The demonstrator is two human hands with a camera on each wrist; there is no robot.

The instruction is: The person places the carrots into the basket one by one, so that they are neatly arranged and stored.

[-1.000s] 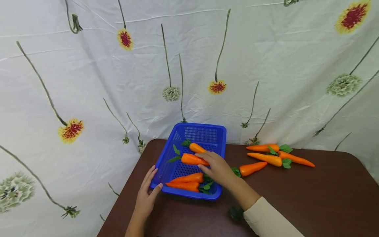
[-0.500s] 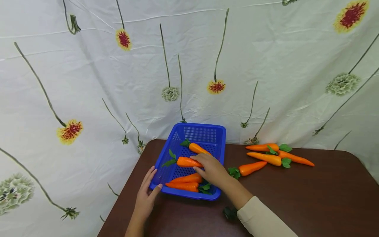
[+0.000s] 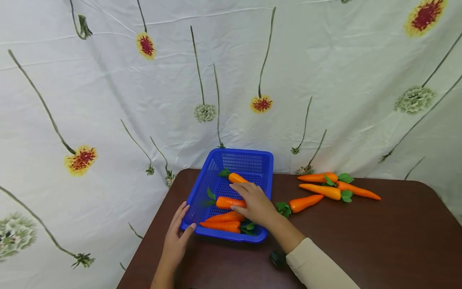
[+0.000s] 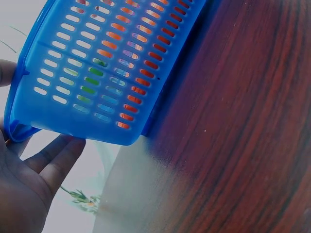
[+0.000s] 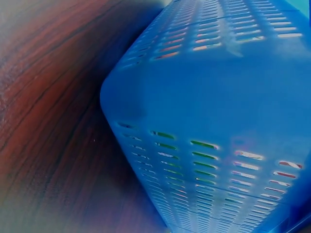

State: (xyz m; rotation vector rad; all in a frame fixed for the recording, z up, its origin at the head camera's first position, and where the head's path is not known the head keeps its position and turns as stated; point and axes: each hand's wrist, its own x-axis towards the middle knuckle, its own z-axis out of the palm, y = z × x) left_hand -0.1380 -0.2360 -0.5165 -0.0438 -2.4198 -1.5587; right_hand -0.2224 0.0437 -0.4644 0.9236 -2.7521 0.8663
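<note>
A blue plastic basket (image 3: 191,200) with slotted walls stands on the table, several orange carrots inside. My left hand (image 3: 175,243) holds its near left corner, thumb on the front rim and fingers along the left side. In the left wrist view, fingertips (image 4: 73,145) press the outside of the basket wall. Over the basket's right side, my right hand (image 3: 255,204) has its thumb and fingers spread apart. Just below them lies a carrot (image 3: 225,202) with blurred green leaves. Two carrots (image 3: 221,226) lie near the front wall, and another carrot (image 3: 236,178) lies farther back.
Right of the basket, a carrot (image 3: 304,203) lies on the dark brown table (image 3: 346,241). Several more carrots (image 3: 321,190) are grouped behind it. A small dark object (image 3: 278,259) shows beside the right sleeve. A flowered white cloth (image 3: 231,88) hangs behind the table.
The carrot in my right hand has moved left and down into the basket, and the fingers have spread off it. My left hand stays at the basket corner.
</note>
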